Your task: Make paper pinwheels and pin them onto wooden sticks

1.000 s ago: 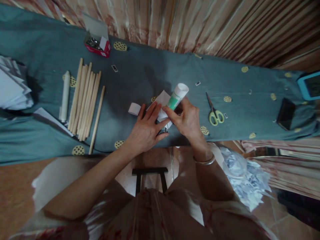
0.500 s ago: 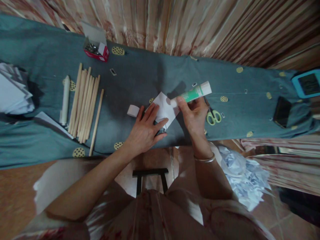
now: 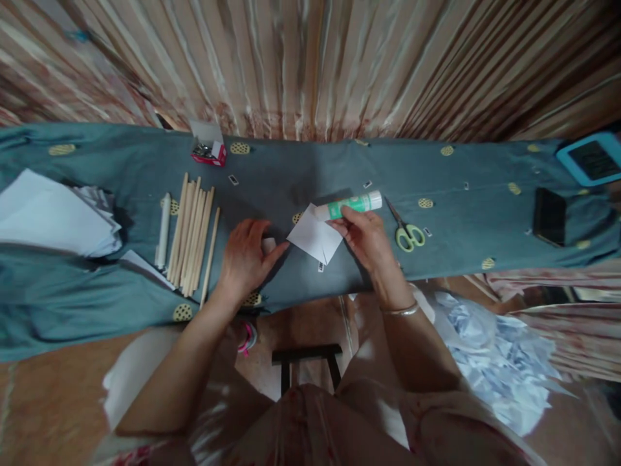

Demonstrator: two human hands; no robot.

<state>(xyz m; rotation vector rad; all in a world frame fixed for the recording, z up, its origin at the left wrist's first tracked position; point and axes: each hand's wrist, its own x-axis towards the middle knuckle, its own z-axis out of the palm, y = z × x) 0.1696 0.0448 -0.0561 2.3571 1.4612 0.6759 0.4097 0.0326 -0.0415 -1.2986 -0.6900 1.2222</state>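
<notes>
A folded white paper lies on the green-blue cloth in front of me. My right hand grips a green and white glue stick, whose left end is over the paper's upper edge. My left hand is left of the paper with thumb and fingers apart, around a small white cap that is partly hidden; whether the fingers touch it is unclear. Green-handled scissors lie just right of my right hand.
Wooden sticks and a pale tube lie to the left, beyond them stacked paper. An open red box stands behind. A dark phone-like object and a blue-framed device are far right.
My left hand has left the paper and moved left to the small white cap. My right hand still holds the glue stick, now lying flatter. The camera view has shifted.
</notes>
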